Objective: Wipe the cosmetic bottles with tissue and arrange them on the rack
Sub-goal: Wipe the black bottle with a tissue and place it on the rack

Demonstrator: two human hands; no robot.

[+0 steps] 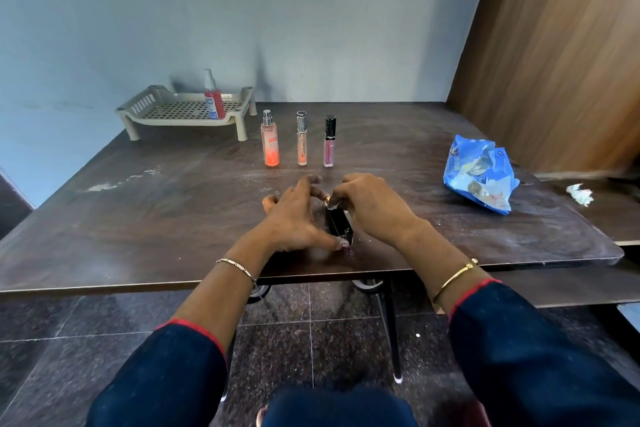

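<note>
A black cosmetic bottle (340, 225) lies on the dark table between my hands. My left hand (296, 218) touches its near end with the thumb, fingers spread. My right hand (367, 206) presses a small bit of white tissue (331, 207) against its far end. Beyond them stand an orange spray bottle (270, 142), a clear tube (301, 139) and a pink gloss tube with a black cap (329, 142) in a row. A red spray bottle (213, 99) stands on the beige rack (166, 111) at the back left.
A blue tissue packet (481, 175) lies at the right of the table (138, 218). A crumpled white tissue (580, 193) rests on a lower surface further right. A wooden panel rises on the right, a wall behind.
</note>
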